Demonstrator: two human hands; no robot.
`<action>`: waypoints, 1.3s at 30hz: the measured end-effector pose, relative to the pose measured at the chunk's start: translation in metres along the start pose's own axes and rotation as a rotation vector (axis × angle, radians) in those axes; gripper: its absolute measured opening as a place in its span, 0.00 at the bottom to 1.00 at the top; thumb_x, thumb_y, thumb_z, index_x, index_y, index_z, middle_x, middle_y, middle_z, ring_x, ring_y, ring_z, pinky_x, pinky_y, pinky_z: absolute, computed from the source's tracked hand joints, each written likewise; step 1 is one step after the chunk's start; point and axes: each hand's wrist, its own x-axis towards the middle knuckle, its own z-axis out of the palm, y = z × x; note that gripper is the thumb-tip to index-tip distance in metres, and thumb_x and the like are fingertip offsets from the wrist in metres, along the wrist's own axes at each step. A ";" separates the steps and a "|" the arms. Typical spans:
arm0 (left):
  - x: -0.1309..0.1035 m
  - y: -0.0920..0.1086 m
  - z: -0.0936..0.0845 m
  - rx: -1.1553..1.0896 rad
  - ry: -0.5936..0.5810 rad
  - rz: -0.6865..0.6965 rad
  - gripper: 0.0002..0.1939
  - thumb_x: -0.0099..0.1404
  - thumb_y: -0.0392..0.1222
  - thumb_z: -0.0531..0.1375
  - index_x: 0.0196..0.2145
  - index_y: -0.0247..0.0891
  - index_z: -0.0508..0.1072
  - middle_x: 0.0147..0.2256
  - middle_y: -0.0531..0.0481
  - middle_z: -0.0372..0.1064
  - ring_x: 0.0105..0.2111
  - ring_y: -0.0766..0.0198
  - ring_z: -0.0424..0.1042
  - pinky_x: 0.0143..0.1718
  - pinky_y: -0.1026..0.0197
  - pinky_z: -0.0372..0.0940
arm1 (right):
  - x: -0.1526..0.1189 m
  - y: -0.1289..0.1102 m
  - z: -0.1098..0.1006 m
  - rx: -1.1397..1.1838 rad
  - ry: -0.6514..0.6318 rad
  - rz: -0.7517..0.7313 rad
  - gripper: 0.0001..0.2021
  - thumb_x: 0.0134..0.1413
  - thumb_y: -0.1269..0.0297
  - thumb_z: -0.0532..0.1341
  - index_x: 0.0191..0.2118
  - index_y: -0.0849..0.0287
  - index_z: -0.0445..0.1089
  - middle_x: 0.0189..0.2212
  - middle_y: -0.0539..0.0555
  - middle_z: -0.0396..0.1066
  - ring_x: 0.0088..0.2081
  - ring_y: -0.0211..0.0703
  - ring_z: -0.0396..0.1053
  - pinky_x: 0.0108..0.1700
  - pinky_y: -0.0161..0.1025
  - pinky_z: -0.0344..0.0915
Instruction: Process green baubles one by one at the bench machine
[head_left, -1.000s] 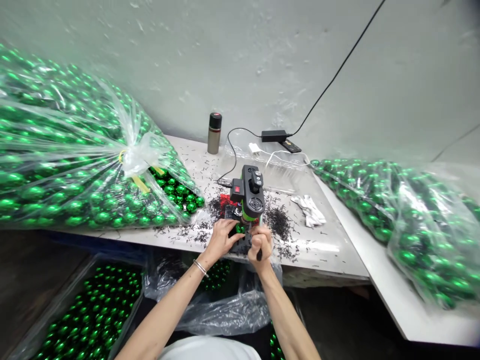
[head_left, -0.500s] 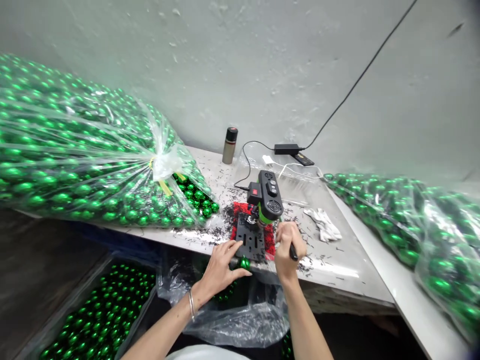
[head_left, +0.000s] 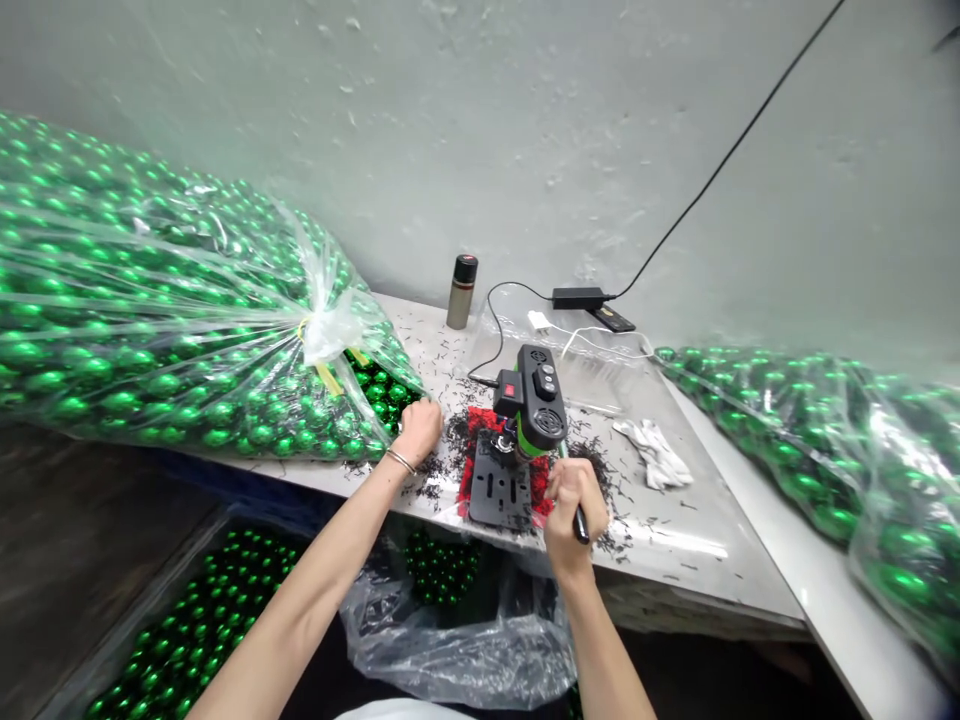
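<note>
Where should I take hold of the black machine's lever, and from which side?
Best, I'd judge, near the black end of the lever, coming from the person's front right with fingers wrapped round it. It slants out from the machine toward the person, and the right hand is wrapped round it there.

Slim silver-coloured bangle [head_left: 400,461] on left wrist [head_left: 394,474]; forearms [head_left: 309,610] bare; white garment [head_left: 405,711] on torso.

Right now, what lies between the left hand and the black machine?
In the head view, loose black scraps scattered on the table, then the edge of a red mat, lie between the left hand and the black machine.
</note>
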 end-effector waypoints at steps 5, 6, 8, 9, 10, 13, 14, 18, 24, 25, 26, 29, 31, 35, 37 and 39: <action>-0.005 -0.007 -0.006 -0.006 -0.039 0.002 0.15 0.71 0.41 0.55 0.45 0.28 0.75 0.45 0.31 0.72 0.44 0.45 0.77 0.44 0.52 0.70 | 0.001 0.000 0.000 -0.018 -0.013 -0.044 0.17 0.67 0.72 0.51 0.24 0.55 0.58 0.25 0.48 0.62 0.28 0.37 0.63 0.31 0.38 0.60; -0.005 -0.010 -0.008 -0.012 -0.044 0.008 0.15 0.72 0.42 0.54 0.45 0.29 0.75 0.46 0.32 0.72 0.45 0.45 0.76 0.45 0.52 0.69 | 0.001 -0.001 0.001 -0.018 -0.012 -0.050 0.17 0.67 0.72 0.51 0.24 0.55 0.58 0.25 0.48 0.62 0.28 0.37 0.64 0.31 0.38 0.60; -0.006 -0.014 -0.011 -0.022 -0.054 0.019 0.14 0.72 0.43 0.55 0.45 0.31 0.74 0.46 0.34 0.72 0.47 0.47 0.76 0.47 0.53 0.69 | 0.001 -0.001 0.001 -0.012 -0.005 -0.056 0.17 0.67 0.72 0.50 0.24 0.55 0.58 0.24 0.48 0.62 0.28 0.38 0.63 0.30 0.38 0.60; -0.006 -0.015 -0.011 -0.026 -0.060 0.024 0.13 0.71 0.42 0.55 0.46 0.31 0.74 0.45 0.34 0.73 0.47 0.47 0.76 0.48 0.54 0.68 | 0.000 -0.001 0.002 -0.007 0.000 -0.057 0.17 0.67 0.72 0.50 0.24 0.55 0.58 0.24 0.48 0.62 0.28 0.38 0.63 0.29 0.38 0.60; -0.006 -0.015 -0.010 -0.030 -0.066 0.028 0.12 0.71 0.41 0.56 0.47 0.32 0.73 0.45 0.35 0.74 0.48 0.48 0.75 0.48 0.55 0.68 | 0.000 -0.001 0.002 -0.004 0.003 -0.055 0.17 0.67 0.71 0.50 0.24 0.55 0.58 0.24 0.48 0.62 0.27 0.38 0.63 0.29 0.38 0.60; -0.006 -0.014 -0.007 -0.042 -0.089 0.033 0.12 0.69 0.40 0.58 0.48 0.33 0.72 0.43 0.37 0.76 0.47 0.49 0.76 0.47 0.55 0.68 | -0.001 0.000 0.002 -0.013 -0.001 -0.038 0.17 0.67 0.71 0.50 0.24 0.55 0.58 0.25 0.49 0.62 0.27 0.38 0.64 0.29 0.39 0.60; -0.005 -0.013 -0.006 -0.049 -0.095 0.035 0.12 0.69 0.40 0.59 0.48 0.33 0.72 0.43 0.37 0.77 0.46 0.49 0.76 0.47 0.55 0.68 | -0.001 0.000 0.001 -0.019 -0.006 -0.036 0.17 0.67 0.71 0.50 0.24 0.55 0.58 0.25 0.49 0.63 0.27 0.38 0.64 0.29 0.39 0.60; -0.003 -0.017 -0.011 -0.179 -0.049 0.029 0.14 0.68 0.41 0.59 0.50 0.34 0.73 0.48 0.36 0.76 0.49 0.49 0.75 0.51 0.53 0.68 | -0.001 0.001 -0.001 -0.027 -0.025 -0.055 0.16 0.66 0.72 0.50 0.25 0.55 0.58 0.25 0.49 0.62 0.28 0.38 0.64 0.30 0.39 0.60; -0.024 -0.024 -0.023 -1.373 -0.110 -0.244 0.20 0.68 0.43 0.60 0.55 0.35 0.71 0.48 0.41 0.77 0.45 0.57 0.79 0.50 0.53 0.73 | -0.002 0.002 0.000 -0.013 -0.027 -0.059 0.16 0.66 0.74 0.50 0.25 0.55 0.57 0.26 0.48 0.62 0.28 0.37 0.63 0.30 0.37 0.60; -0.030 -0.022 -0.020 -1.505 -0.150 -0.275 0.18 0.68 0.41 0.60 0.54 0.35 0.71 0.48 0.42 0.77 0.44 0.58 0.79 0.50 0.54 0.73 | -0.003 0.002 0.000 -0.012 -0.022 -0.058 0.16 0.66 0.74 0.50 0.25 0.55 0.57 0.26 0.48 0.61 0.28 0.37 0.63 0.30 0.37 0.60; -0.036 -0.019 -0.016 -1.597 -0.183 -0.300 0.17 0.67 0.39 0.61 0.53 0.35 0.72 0.47 0.42 0.78 0.44 0.59 0.79 0.51 0.54 0.73 | -0.003 0.002 0.000 -0.012 -0.021 -0.057 0.16 0.66 0.74 0.50 0.25 0.55 0.57 0.26 0.48 0.61 0.28 0.36 0.63 0.30 0.37 0.60; -0.051 -0.004 0.004 -1.687 -0.221 -0.358 0.15 0.65 0.38 0.64 0.50 0.37 0.75 0.45 0.44 0.79 0.44 0.59 0.79 0.53 0.53 0.73 | -0.003 0.002 -0.001 -0.019 -0.032 -0.059 0.16 0.66 0.74 0.50 0.25 0.55 0.58 0.26 0.48 0.62 0.28 0.37 0.63 0.30 0.37 0.60; -0.059 0.010 0.020 -1.619 -0.205 -0.369 0.17 0.63 0.40 0.67 0.50 0.36 0.76 0.46 0.43 0.79 0.45 0.58 0.79 0.54 0.52 0.72 | -0.003 0.003 -0.001 -0.019 -0.038 -0.065 0.16 0.66 0.73 0.51 0.25 0.55 0.58 0.26 0.48 0.62 0.28 0.37 0.63 0.30 0.37 0.60; -0.069 0.036 0.041 -1.294 -0.177 -0.207 0.21 0.60 0.44 0.69 0.50 0.36 0.78 0.45 0.44 0.80 0.45 0.55 0.78 0.51 0.52 0.72 | -0.003 0.003 -0.002 -0.022 -0.044 -0.076 0.15 0.66 0.73 0.51 0.26 0.55 0.59 0.24 0.48 0.61 0.28 0.39 0.64 0.31 0.38 0.62; -0.073 0.046 0.044 -1.092 -0.129 -0.104 0.20 0.60 0.45 0.69 0.50 0.38 0.78 0.45 0.45 0.80 0.43 0.54 0.78 0.49 0.52 0.72 | -0.003 0.003 -0.002 -0.031 -0.048 -0.074 0.15 0.66 0.73 0.51 0.26 0.55 0.60 0.24 0.48 0.62 0.28 0.39 0.65 0.30 0.38 0.62; -0.076 0.054 0.045 -0.913 -0.058 -0.021 0.19 0.61 0.44 0.69 0.50 0.39 0.79 0.45 0.45 0.80 0.44 0.53 0.78 0.50 0.51 0.71 | -0.003 0.002 -0.002 -0.035 -0.052 -0.074 0.15 0.65 0.74 0.50 0.26 0.55 0.59 0.25 0.49 0.62 0.29 0.38 0.64 0.31 0.38 0.62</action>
